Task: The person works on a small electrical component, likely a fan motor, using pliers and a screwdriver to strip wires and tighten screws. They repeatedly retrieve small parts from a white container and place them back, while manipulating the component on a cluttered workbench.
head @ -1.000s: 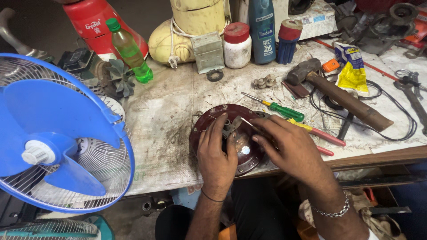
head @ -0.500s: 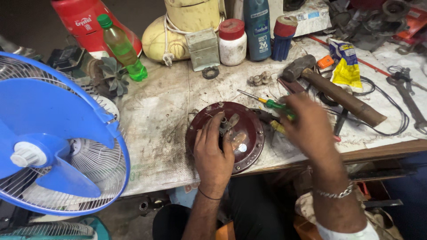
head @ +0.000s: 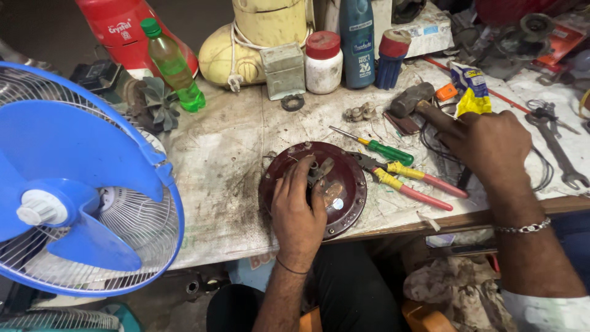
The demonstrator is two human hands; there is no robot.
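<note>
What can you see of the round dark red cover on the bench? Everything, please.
The dark red cover is a round, shallow dish that looks like painted metal, scuffed and grimy, with a pale spot near its centre. It lies flat, hollow side up, on the stained bench top at the front edge. The left hand rests on it, fingers at the small metal parts in its middle. Pliers with red-and-yellow handles lie against its right rim. The right hand is apart from it.

L hand [head: 299, 212] on maroon cover [head: 347, 184]; R hand [head: 488, 144] grips hammer [head: 413, 98].
</note>
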